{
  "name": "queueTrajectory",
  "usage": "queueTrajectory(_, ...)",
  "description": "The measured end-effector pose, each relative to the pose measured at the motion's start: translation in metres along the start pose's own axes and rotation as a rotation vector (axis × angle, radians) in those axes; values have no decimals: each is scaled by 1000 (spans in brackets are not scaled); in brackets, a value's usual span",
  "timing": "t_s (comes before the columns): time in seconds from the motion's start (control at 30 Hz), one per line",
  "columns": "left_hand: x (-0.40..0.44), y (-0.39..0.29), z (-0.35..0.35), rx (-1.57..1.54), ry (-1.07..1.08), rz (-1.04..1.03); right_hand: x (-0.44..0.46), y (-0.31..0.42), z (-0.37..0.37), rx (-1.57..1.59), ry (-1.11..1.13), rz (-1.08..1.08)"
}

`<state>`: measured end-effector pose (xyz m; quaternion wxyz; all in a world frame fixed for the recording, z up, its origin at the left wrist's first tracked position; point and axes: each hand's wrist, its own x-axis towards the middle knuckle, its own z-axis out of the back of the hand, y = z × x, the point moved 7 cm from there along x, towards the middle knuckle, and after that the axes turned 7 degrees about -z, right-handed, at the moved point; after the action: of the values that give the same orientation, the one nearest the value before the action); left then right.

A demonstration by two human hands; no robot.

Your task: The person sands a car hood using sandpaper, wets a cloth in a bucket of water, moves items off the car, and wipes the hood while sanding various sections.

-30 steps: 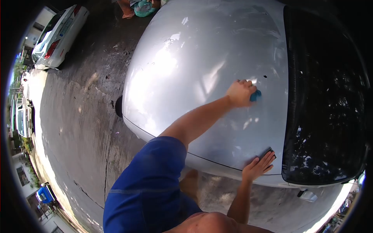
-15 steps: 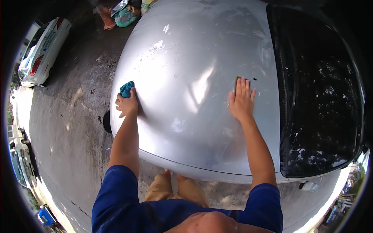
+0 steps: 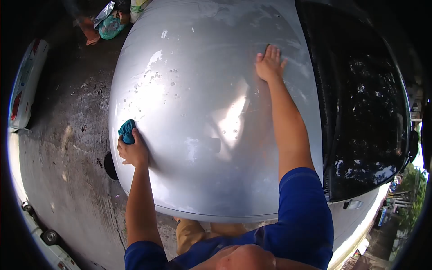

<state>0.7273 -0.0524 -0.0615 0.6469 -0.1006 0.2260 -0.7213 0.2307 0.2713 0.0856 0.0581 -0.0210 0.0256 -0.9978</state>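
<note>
A crumpled teal cloth [image 3: 127, 132] is in my left hand [image 3: 134, 150], near the front edge of a silver car hood [image 3: 198, 171]. The fingers of that hand wrap round the cloth from below, and the hand rests on the hood. Farther up the hood, my right hand [image 3: 270, 66] lies palm down with fingers stretched, pressing a thin brownish pad [image 3: 268, 46] to the paint. Only a sliver of the pad shows past the fingertips; my hand hides the rest. Clusters of water drops [image 3: 173, 83] dot the hood between and above my hands.
The dark windshield [image 3: 360, 112] borders the hood on the right. Stained concrete [image 3: 67, 148] lies to the left, with a white car [image 3: 29, 85] parked beyond. Plastic bags [image 3: 111, 27] sit at the top left. Another vehicle [image 3: 49, 243] stands at the lower left.
My right hand has slid up the hood, away from my body, with the pad under it. The view has shifted, and my left hand still holds the cloth near the front edge.
</note>
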Motion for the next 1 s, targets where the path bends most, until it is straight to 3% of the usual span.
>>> queueTrajectory(0.07, 10, 5, -1, -12, -14, -25, 37, -98, 16, -18, 9, -277)
queueTrajectory(0.17, 14, 7, -13, -9, -4, -107, 25, -42, 6, 6, -49, -301)
queueTrajectory(0.27, 14, 2, -7, -1, 14, -187, -49, 164, -49, -80, 98, 389)
queueTrajectory(0.37, 61, -25, -8, -123, -17, -451, -71, 164, -53, -53, 75, 451)
queueTrajectory(0.43, 96, -36, -21, -177, -8, -453, -11, 44, -11, -22, 21, -17)
queueTrajectory(0.5, 108, -55, -27, -88, -49, -418, 31, -56, 6, -23, -34, -324)
queueTrajectory(0.6, 112, -58, -36, -76, -54, -398, 39, -37, 8, -9, -56, -462)
queueTrajectory(0.67, 111, -60, -34, -88, -43, -394, 14, 56, -21, -95, 15, -81)
queueTrajectory(0.7, 112, -55, -36, -97, -49, -387, 24, 53, -12, -104, -3, -53)
queueTrajectory(0.83, 111, -58, -33, -78, -74, -420, 22, 3, -10, -113, 11, -6)
queueTrajectory(0.87, 112, -58, -34, -79, -94, -411, 50, -76, 7, -34, -70, -343)
queueTrajectory(1.0, 114, -58, -36, -90, -76, -415, 28, -15, -5, -28, -48, -177)
